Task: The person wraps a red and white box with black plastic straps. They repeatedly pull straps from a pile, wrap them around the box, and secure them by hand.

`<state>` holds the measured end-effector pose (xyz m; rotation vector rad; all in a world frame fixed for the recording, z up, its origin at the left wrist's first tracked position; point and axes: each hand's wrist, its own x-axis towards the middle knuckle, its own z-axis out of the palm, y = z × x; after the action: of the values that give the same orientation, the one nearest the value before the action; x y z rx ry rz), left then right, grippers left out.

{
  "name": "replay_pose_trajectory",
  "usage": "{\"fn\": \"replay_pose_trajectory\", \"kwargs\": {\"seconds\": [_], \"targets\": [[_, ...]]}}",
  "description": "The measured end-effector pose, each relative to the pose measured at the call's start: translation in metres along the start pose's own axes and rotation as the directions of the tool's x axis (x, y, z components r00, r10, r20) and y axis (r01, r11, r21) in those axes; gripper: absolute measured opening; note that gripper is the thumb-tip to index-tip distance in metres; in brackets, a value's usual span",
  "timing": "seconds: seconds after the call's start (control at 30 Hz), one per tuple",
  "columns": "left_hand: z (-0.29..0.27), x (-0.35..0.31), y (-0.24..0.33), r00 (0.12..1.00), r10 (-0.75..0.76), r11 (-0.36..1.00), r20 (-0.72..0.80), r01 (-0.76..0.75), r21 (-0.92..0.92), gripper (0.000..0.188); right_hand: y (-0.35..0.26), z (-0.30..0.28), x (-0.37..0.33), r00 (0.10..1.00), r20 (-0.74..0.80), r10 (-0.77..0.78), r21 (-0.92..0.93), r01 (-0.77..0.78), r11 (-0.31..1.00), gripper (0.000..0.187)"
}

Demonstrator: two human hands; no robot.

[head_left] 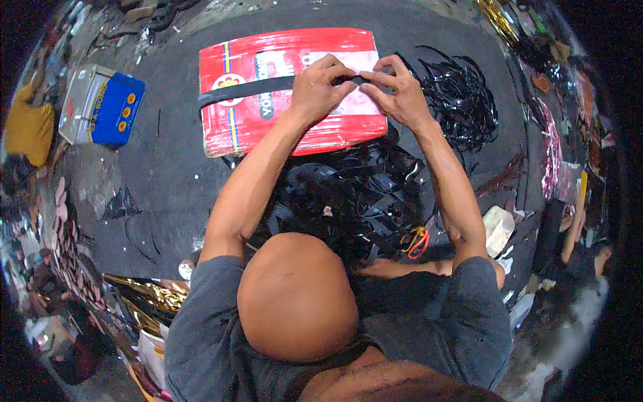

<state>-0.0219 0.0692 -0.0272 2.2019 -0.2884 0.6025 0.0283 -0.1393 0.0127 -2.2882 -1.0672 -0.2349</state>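
Observation:
A red box (268,127), wrapped in shiny clear plastic, lies flat on the dark ground in front of me. A black strip (258,88) runs across its top from the left edge to my hands. Over the box's right half, my left hand (323,86) pinches this strip between thumb and fingertips. Facing it, my right hand (396,87) also has thumb and fingers closed on the strip. Only a short dark bit shows between the fingertips; its exact shape is too small to tell. Under my hands sits a pale pink patch (355,100) on the box.
A tangle of thin black strips (462,100) lies right of the box, and a heap of black strips (341,191) fills the space nearer me. To the left stands a blue and grey container (110,110). Gold foil (151,291) and scraps lie around the edges.

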Motion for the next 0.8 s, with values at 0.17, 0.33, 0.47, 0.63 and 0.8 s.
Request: {"fn": "replay_pose_trajectory", "kwargs": {"seconds": [0.17,0.33,0.47,0.63,0.8], "targets": [[0.002,-0.002,-0.003,0.999,-0.043,0.999,-0.011,0.043,-0.028,0.02,0.004,0.009,-0.001,0.996,-0.063,0.055,0.076,-0.051,0.996,0.022],[-0.002,-0.004,-0.002,0.999,-0.039,0.998,-0.004,0.039,-0.05,0.019,0.002,0.007,0.003,0.997,-0.049,0.067,0.115,-0.061,0.991,0.023],[0.003,-0.003,-0.003,0.999,0.003,0.999,-0.037,-0.004,-0.039,0.017,0.003,0.004,0.004,0.997,-0.067,0.04,0.088,-0.034,0.996,0.024],[0.001,-0.005,-0.006,0.998,-0.01,1.0,-0.061,0.008,-0.03,0.015,-0.001,0.008,0.006,0.998,-0.066,0.002,0.03,0.0,1.0,0.024],[0.001,-0.004,-0.005,0.998,-0.011,1.0,-0.059,0.01,-0.027,0.014,-0.003,0.013,0.006,0.99,-0.092,0.106,0.106,-0.097,0.99,0.02]]}}
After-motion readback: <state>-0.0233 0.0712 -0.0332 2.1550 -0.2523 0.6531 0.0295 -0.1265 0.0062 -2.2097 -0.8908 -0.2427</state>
